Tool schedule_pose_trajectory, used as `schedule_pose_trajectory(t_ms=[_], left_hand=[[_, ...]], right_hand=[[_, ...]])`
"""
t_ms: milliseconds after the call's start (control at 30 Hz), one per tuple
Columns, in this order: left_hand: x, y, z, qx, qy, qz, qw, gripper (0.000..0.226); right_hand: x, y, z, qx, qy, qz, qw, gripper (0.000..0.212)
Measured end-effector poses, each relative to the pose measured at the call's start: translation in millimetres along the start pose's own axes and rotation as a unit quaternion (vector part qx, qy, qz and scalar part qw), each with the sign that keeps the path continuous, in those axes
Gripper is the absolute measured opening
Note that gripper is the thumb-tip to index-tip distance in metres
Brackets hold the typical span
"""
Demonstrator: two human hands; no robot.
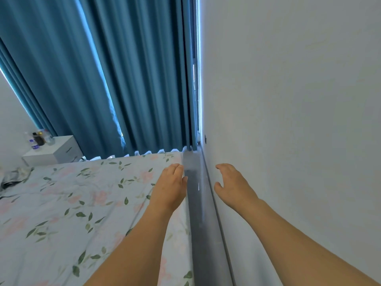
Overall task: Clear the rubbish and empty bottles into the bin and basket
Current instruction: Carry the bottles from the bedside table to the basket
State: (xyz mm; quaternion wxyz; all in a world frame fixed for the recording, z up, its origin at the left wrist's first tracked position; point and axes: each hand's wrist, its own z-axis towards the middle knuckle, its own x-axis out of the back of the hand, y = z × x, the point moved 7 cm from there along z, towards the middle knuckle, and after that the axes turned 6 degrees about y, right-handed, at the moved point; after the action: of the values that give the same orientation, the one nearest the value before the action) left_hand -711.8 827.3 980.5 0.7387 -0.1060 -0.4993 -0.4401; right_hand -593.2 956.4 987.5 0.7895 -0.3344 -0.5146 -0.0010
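Several bottles (pixel 39 139), clear and dark, stand together on a white bedside cabinet (pixel 59 150) at the far left, well away from both hands. My left hand (pixel 170 185) reaches forward over the right edge of the bed, fingers slightly curled, holding nothing. My right hand (pixel 233 183) is stretched out beside the white wall, fingers apart and empty. No bin or basket is in view.
A bed with a floral sheet (pixel 82 203) fills the lower left. A narrow grey floor gap (pixel 198 203) runs between bed and wall (pixel 299 120). Blue curtains (pixel 123 79) hang behind the bed. Dark crumpled items (pixel 14 178) lie at the bed's far left.
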Motion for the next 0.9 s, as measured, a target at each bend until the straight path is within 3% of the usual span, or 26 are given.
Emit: schedule_pose_trajectory(t_ms=[400, 700, 900], left_hand=[[-33, -1, 125, -0.028, 0.037, 0.023, 0.999, 0.026], [-127, -83, 286, 0.014, 0.039, 0.02, 0.999, 0.023], [-150, -97, 397, 0.01, 0.03, 0.001, 0.999, 0.026]], right_hand=[[7, 26, 126, 0.024, 0.003, 0.01, 1.0, 0.047], [-50, 49, 323, 0.049, -0.004, 0.001, 0.999, 0.05], [-43, 60, 433, 0.039, -0.002, -0.007, 0.999, 0.047]])
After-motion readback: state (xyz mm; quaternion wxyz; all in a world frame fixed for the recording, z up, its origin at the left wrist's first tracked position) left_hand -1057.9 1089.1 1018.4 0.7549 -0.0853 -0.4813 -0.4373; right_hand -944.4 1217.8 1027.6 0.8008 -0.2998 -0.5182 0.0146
